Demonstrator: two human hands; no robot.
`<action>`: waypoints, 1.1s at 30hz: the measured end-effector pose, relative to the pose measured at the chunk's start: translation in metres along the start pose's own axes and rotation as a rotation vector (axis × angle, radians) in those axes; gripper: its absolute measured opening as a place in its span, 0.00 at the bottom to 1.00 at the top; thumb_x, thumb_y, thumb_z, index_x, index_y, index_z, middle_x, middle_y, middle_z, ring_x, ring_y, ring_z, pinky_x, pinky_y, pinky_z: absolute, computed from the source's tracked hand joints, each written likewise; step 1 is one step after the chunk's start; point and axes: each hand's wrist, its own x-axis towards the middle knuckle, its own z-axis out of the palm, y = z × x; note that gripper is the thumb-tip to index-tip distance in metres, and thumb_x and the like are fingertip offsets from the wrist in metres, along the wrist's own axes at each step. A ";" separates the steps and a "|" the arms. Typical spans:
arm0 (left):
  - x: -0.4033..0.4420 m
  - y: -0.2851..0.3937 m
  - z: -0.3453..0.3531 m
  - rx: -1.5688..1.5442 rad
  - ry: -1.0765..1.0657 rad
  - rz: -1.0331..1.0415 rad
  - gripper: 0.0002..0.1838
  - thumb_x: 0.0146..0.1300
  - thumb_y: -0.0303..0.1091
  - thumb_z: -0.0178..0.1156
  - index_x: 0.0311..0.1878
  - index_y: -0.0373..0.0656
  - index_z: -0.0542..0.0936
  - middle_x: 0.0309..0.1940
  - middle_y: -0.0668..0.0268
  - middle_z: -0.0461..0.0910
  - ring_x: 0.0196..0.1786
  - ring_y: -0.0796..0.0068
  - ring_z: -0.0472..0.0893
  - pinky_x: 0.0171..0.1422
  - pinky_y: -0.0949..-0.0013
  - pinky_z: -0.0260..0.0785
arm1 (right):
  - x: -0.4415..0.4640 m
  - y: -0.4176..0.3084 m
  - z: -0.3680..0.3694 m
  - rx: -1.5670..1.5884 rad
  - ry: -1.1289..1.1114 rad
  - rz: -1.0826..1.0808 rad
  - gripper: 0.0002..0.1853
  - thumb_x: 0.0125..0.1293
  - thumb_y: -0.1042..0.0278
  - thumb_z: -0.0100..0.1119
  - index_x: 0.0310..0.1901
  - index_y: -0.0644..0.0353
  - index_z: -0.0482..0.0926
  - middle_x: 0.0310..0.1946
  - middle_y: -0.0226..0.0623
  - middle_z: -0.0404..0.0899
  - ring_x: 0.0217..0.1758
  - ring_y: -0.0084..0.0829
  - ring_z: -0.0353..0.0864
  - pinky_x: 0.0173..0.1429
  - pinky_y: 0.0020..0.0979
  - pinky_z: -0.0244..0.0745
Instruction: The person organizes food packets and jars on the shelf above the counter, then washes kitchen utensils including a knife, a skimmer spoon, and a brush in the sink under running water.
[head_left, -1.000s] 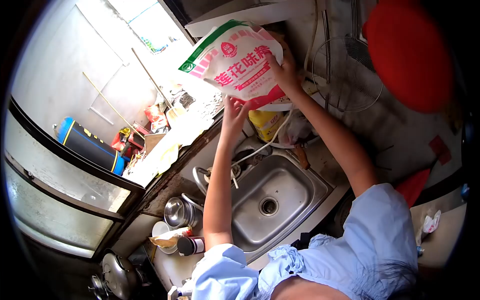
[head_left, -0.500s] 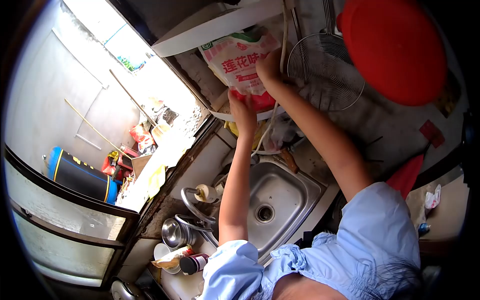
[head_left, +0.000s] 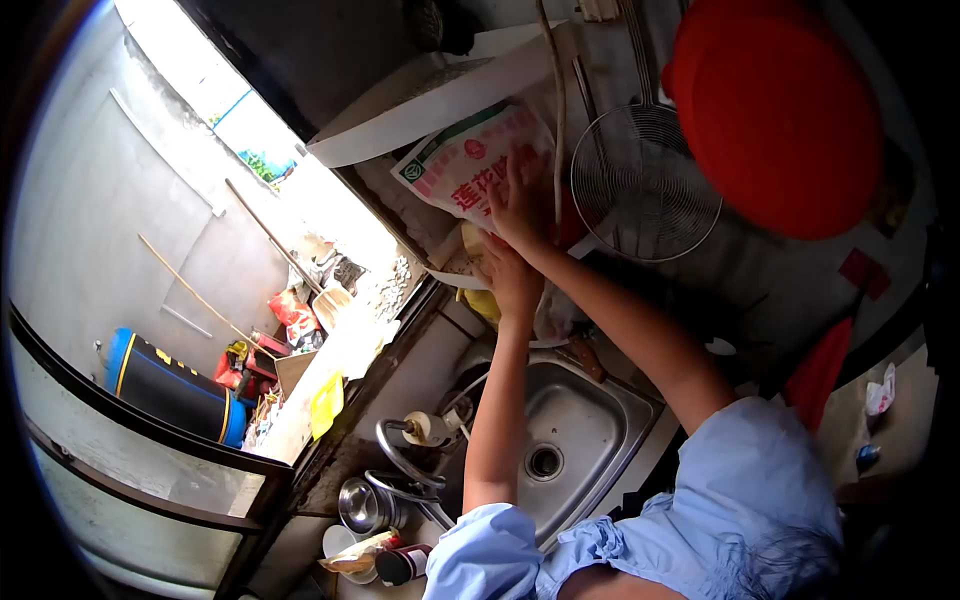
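A white and pink plastic seasoning bag [head_left: 455, 180] with red Chinese characters leans at a tilt on the corner shelf. My right hand [head_left: 520, 208] lies over the bag's front right part, its fingers bent against the plastic. Just below, my left hand [head_left: 512, 280] is closed at the bag's lower edge; some of its fingertips are hard to make out. The two hands almost touch. The bag's bottom is hidden behind them.
A steel sink [head_left: 575, 425] with a curved faucet [head_left: 390, 440] lies below my arms. A wire strainer [head_left: 645, 185] and a red basin [head_left: 780, 120] hang at the right. Metal bowls [head_left: 362, 505] and a dark-lidded jar [head_left: 400, 565] stand left of the sink. A window opens on the left.
The bag has tilted and sits further into the shelf. My right hand has moved down and across its front, closer to my left hand. The view has shifted slightly.
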 end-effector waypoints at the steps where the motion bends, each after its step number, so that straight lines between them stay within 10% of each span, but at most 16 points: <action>1: -0.001 0.002 -0.012 -0.177 -0.094 -0.096 0.38 0.56 0.47 0.51 0.62 0.34 0.49 0.47 0.49 0.70 0.48 0.56 0.72 0.55 0.48 0.51 | 0.000 0.001 0.006 -0.043 0.059 -0.020 0.36 0.55 0.55 0.52 0.63 0.56 0.51 0.60 0.65 0.45 0.62 0.61 0.50 0.62 0.47 0.49; 7: 0.011 -0.015 -0.019 -0.386 -0.272 -0.122 0.33 0.56 0.44 0.51 0.60 0.40 0.51 0.29 0.52 0.78 0.35 0.51 0.77 0.51 0.45 0.53 | 0.018 0.015 0.021 0.058 -0.092 0.195 0.37 0.54 0.56 0.52 0.61 0.66 0.51 0.52 0.61 0.60 0.55 0.56 0.61 0.59 0.47 0.54; 13: 0.015 -0.009 -0.014 -0.365 -0.335 -0.175 0.34 0.54 0.40 0.54 0.60 0.34 0.53 0.24 0.56 0.78 0.28 0.54 0.77 0.51 0.54 0.55 | 0.002 -0.002 -0.005 0.279 -0.057 0.181 0.41 0.53 0.55 0.54 0.62 0.66 0.46 0.59 0.62 0.50 0.62 0.56 0.50 0.64 0.44 0.47; 16: 0.005 -0.013 -0.023 -0.330 -0.532 -0.087 0.36 0.53 0.41 0.54 0.61 0.34 0.51 0.37 0.50 0.76 0.42 0.54 0.75 0.56 0.53 0.51 | -0.007 -0.021 -0.036 0.000 -0.085 -0.227 0.36 0.53 0.58 0.56 0.63 0.48 0.53 0.64 0.56 0.40 0.66 0.52 0.43 0.63 0.51 0.45; 18: -0.015 -0.004 -0.033 -0.145 -0.125 0.065 0.38 0.52 0.39 0.55 0.62 0.36 0.50 0.54 0.45 0.63 0.59 0.54 0.62 0.61 0.52 0.44 | -0.010 -0.015 -0.036 -0.154 -0.332 -0.571 0.32 0.53 0.66 0.55 0.60 0.29 0.59 0.64 0.51 0.42 0.67 0.49 0.44 0.59 0.59 0.45; 19: -0.023 0.004 -0.053 -0.293 -0.233 -0.110 0.38 0.50 0.35 0.57 0.63 0.38 0.50 0.62 0.47 0.48 0.66 0.55 0.47 0.63 0.52 0.39 | -0.010 -0.010 -0.034 -0.140 -0.351 -0.579 0.32 0.53 0.66 0.55 0.60 0.29 0.59 0.64 0.51 0.42 0.67 0.49 0.44 0.59 0.59 0.45; 22: -0.058 0.009 -0.102 -0.500 -0.233 -0.148 0.34 0.52 0.33 0.55 0.62 0.40 0.54 0.61 0.46 0.53 0.65 0.53 0.51 0.63 0.55 0.39 | -0.009 0.000 -0.025 -0.292 -0.190 -0.473 0.34 0.50 0.63 0.58 0.59 0.25 0.57 0.62 0.50 0.50 0.66 0.48 0.47 0.60 0.56 0.48; 27: -0.111 0.010 -0.176 -0.584 -0.307 -0.139 0.29 0.53 0.29 0.55 0.59 0.41 0.59 0.59 0.53 0.58 0.63 0.59 0.57 0.62 0.61 0.43 | -0.026 -0.011 -0.020 -0.295 -0.248 -0.432 0.35 0.55 0.72 0.52 0.62 0.27 0.53 0.64 0.51 0.43 0.66 0.51 0.45 0.59 0.59 0.46; 33: -0.163 -0.009 -0.257 -0.566 -0.285 -0.226 0.19 0.53 0.26 0.54 0.50 0.41 0.69 0.53 0.58 0.66 0.51 0.64 0.69 0.55 0.63 0.56 | -0.084 -0.038 -0.082 0.103 -0.271 -0.622 0.27 0.54 0.76 0.50 0.59 0.51 0.62 0.60 0.43 0.56 0.62 0.44 0.56 0.61 0.43 0.51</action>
